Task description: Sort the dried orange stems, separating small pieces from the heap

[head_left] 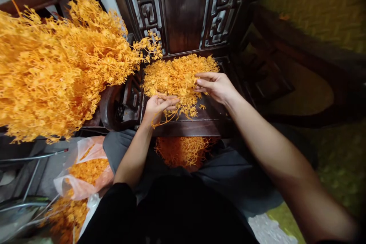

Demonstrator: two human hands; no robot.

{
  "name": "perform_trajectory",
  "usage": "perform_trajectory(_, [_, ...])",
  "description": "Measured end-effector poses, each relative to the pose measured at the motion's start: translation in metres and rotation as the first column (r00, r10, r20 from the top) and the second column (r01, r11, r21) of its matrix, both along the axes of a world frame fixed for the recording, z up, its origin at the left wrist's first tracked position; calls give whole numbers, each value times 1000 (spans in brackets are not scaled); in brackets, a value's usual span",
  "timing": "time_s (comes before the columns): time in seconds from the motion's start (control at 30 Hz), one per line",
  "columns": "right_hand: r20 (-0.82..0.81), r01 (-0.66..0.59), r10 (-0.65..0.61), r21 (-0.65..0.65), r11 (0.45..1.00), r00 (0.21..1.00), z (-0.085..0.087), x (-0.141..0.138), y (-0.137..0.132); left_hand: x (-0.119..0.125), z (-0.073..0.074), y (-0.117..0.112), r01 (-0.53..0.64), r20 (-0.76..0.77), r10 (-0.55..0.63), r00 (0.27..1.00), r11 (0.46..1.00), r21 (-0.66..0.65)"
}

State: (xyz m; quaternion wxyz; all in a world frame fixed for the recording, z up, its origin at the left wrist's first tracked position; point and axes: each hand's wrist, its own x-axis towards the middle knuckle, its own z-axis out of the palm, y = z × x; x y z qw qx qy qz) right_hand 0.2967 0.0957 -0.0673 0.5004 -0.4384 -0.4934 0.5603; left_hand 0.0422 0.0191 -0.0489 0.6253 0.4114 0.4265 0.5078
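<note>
On the dark brown, polished wooden seat point(213, 113): a low pile of small, frilly orange florets point(171, 72) is lying across the middle, with a few crumbs scattering near its front edge.
Left hand: the left hand point(162, 105) is resting at the pile's near left edge, fingers closing narrowly on thin, wiry orange stems point(165, 122) that are looping below the wrist.
Right hand: the right hand point(216, 87) is meeting the pile's right side, thumb and forefinger standing narrowly apart; whether they are gripping a floret, one cannot tell.
Stems, handling: probably weighing very little, bending springily and tangling readily; best taken by the bare stalk.
Florets, handling: likely soft, dry and fragile, shedding under a hard pinch; a light fingertip hold is suiting them.
Large bushy orange bunch, left: the bunch point(65, 65) is spreading beyond the picture's edge, its base hiding.
Below the seat edge: a stringy orange mass point(184, 150) is showing between the knees, its container and depth being hidden.
Pinkish translucent plastic bag, lower left: the bag point(100, 143) is holding more orange bits, its underside being obscured.
Right background: dark curved woodwork point(303, 57) is blurring into shadow.
</note>
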Motion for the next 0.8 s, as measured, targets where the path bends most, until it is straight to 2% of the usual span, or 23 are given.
perform_trajectory(0.03, [147,29,-44,102,994,988,-1,0,-1,1,0,0,-13,2,13,1000,1000,5])
perform_trajectory(0.1, [404,33,-167,320,947,899,-1,-3,-5,4,-2,1,-49,-6,49,999,999,5])
perform_trajectory(0.13, [469,-1,-193,383,924,862,0,-6,-9,5,-4,2,-74,-11,74,997,997,-1])
perform_trajectory(0.17, [487,-43,-174,402,915,856,1,-10,-13,7,-6,2,-95,-16,95,995,995,-10])
perform_trajectory(0.27, [392,-172,41,306,936,919,4,-25,-29,13,-13,2,-129,-12,128,992,991,-25])
perform_trajectory(0.33, [375,-194,82,271,943,923,6,-37,-39,17,-16,2,-136,24,136,990,991,-15])
perform_trajectory(0.47, [502,-142,-31,303,942,864,11,-50,-51,22,-16,-1,-50,40,52,998,998,-49])
perform_trajectory(0.63, [533,-134,-125,420,898,837,21,-51,-58,24,-14,-4,111,-12,-113,993,986,-122])
perform_trajectory(0.73, [524,-91,-175,442,892,833,24,-53,-60,25,-12,-5,186,-127,-198,972,978,-98])
perform_trajectory(0.8, [485,-51,-161,394,918,859,24,-50,-55,23,-5,-8,229,-229,-239,944,971,-73])
